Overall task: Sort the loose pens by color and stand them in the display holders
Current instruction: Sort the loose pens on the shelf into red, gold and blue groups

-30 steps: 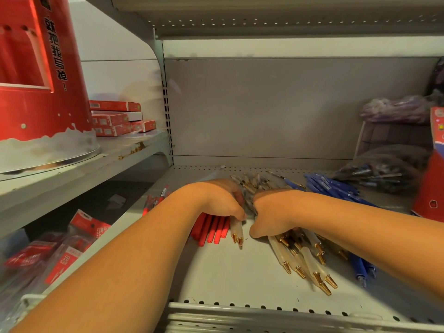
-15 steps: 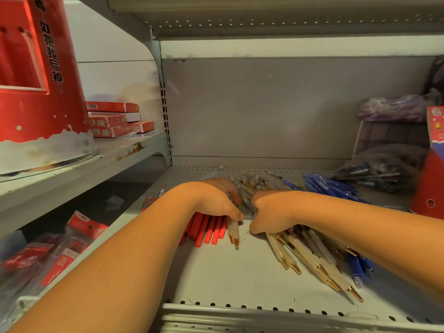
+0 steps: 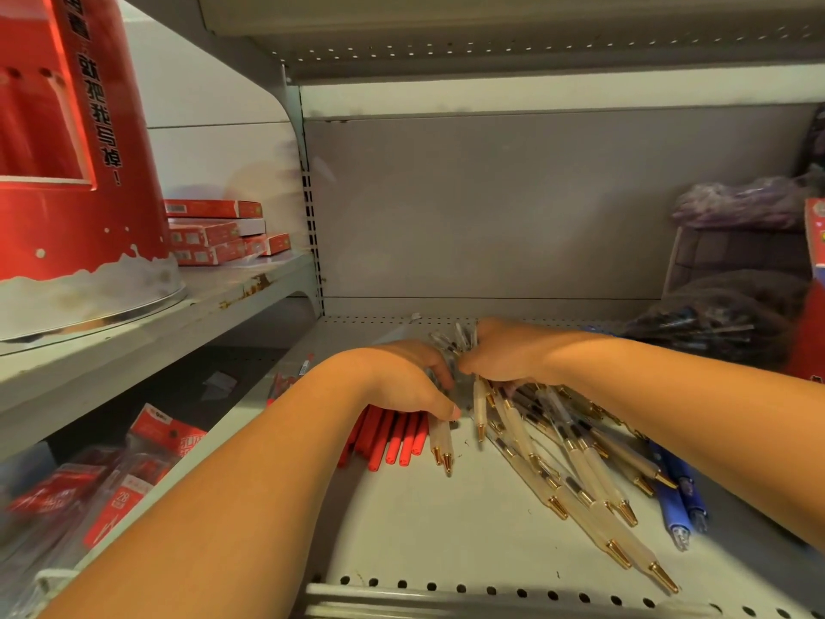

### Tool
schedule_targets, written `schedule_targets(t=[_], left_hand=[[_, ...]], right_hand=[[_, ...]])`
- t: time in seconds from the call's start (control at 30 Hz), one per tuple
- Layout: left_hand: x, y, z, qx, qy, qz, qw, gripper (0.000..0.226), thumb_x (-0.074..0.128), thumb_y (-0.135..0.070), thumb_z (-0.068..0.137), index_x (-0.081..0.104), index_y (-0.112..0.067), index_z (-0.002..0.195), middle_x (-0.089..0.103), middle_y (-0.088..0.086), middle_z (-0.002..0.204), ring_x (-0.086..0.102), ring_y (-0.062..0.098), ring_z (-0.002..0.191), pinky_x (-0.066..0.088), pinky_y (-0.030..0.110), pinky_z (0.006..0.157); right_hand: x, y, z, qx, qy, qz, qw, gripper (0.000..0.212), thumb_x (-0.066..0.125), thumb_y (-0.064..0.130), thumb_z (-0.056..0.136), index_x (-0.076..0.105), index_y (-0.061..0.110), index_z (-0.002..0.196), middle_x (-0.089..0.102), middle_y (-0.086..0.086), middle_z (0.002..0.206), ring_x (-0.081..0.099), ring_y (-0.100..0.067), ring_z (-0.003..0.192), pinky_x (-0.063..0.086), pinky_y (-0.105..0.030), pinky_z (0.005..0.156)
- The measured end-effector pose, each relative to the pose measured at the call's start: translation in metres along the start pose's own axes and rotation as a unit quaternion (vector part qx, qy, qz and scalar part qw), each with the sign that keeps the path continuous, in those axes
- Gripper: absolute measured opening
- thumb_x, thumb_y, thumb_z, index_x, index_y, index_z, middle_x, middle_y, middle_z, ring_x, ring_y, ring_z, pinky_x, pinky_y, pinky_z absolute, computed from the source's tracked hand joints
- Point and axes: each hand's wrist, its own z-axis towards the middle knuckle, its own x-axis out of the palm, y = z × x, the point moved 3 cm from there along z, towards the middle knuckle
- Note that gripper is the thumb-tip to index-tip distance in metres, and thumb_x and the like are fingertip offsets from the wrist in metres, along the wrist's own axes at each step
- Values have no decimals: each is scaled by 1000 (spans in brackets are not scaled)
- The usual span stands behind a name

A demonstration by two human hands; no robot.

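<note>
Both grips curled: left hand (image 3: 402,379) on red plastic pens (image 3: 393,444), right hand (image 3: 504,355) round clear gold-tipped pens (image 3: 585,466). I'd align tips first.

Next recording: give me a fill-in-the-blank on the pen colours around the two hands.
1. The pen row under the left hand is ___.
2. The clear pens by the right hand have ___ tips.
3. The rightmost pens on the shelf are ___.
Missing words: red; gold; blue.
</note>
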Motion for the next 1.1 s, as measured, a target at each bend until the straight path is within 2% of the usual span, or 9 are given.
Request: schedule_targets(t=[0.2,0.3,0.4,0.5,0.57,0.63,0.7,0.93,1.1], left_hand=[[-1,3,0,-10,-5,-32,999,61,69,-47,84,41,-31,136,49,-20,85,50,-2,74,36,18,57],[-1,0,-1,-11,-11,-59,998,48,66,-37,86,48,-26,129,58,-10,76,54,6,63,41,21,55],[-2,-4,2,-5,-37,-87,996,33,60,-32,90,58,-16,119,55,-4,74,47,8,56,39,18,49],[-1,-6,6,-13,-74,-91,993,26,60,-36,92,57,-22,114,51,1,102,48,11,77,38,25,66],[1,-4,11,-27,-93,-69,993,46,62,-43,91,51,-27,132,53,3,126,54,20,107,45,31,87],[4,-4,17,-26,-107,-20,994,58,60,-51,90,43,-32,142,46,6,143,45,28,127,42,39,102],[8,-8,22,-6,-111,21,994,59,55,-54,92,40,-33,145,41,6,151,38,30,135,37,43,108],[20,-10,29,43,-60,-28,997,43,35,-54,102,50,-34,136,55,-3,139,52,18,120,42,37,101],[16,-7,30,65,-97,-67,991,17,46,-55,98,59,-44,101,59,-19,96,52,-3,83,37,18,68]], right_hand=[[15,3,7,18,80,55,995,12,67,21,90,61,12,96,64,-5,88,60,-13,56,52,-20,52],[8,6,-4,-9,114,82,990,16,64,22,92,59,11,103,60,-1,94,66,-9,53,54,-19,56],[-4,4,-19,-29,129,55,990,20,59,22,97,61,12,114,62,2,91,72,-11,70,59,-22,66],[-11,-2,-38,-79,115,-125,982,27,52,34,99,65,10,101,65,0,85,67,-13,73,57,-25,73],[-11,-6,-50,-138,119,-232,955,47,49,49,97,61,11,122,65,-4,107,64,-18,94,54,-31,87],[-11,-15,-62,-153,149,-225,951,74,55,67,85,42,24,145,52,6,140,54,-13,122,45,-31,103],[-9,-20,-73,-181,178,-185,949,89,65,74,72,34,38,146,46,20,143,49,-2,125,40,-27,107],[1,-32,-80,-261,69,-212,939,95,66,77,69,27,40,147,39,19,146,42,-3,126,32,-17,100],[8,-28,-81,-261,29,-210,942,101,62,83,64,30,36,147,40,15,145,44,-7,126,42,-30,107]])
